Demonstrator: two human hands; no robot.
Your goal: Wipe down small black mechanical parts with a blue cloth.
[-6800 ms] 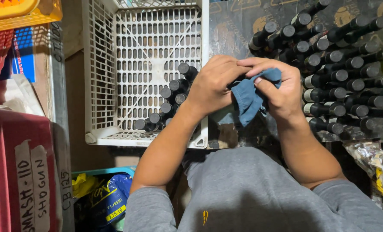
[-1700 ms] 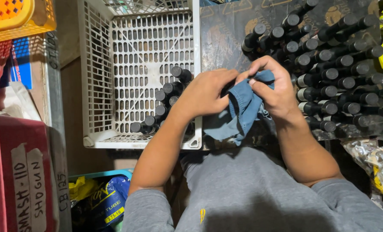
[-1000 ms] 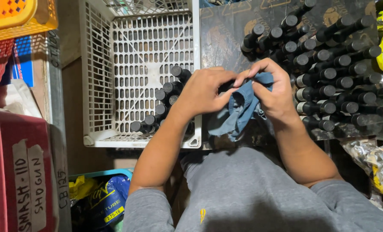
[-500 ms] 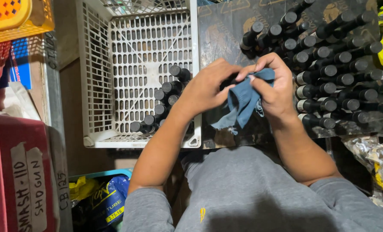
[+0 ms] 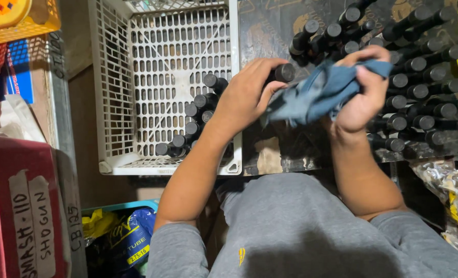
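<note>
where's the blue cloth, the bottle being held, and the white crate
blue cloth (image 5: 319, 92), head view, on its bunched middle fold
held black bottle (image 5: 284, 72), head view, on its round cap
white plastic crate (image 5: 172, 56), head view, on its bare lattice floor

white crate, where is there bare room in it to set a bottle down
The white crate is bare across its left and upper grid, bordered by its left wall and far wall. It is crowded along the right side, where black bottles lie in a slanting row by the left hand. The surface right of the crate is packed with bottles.
</note>
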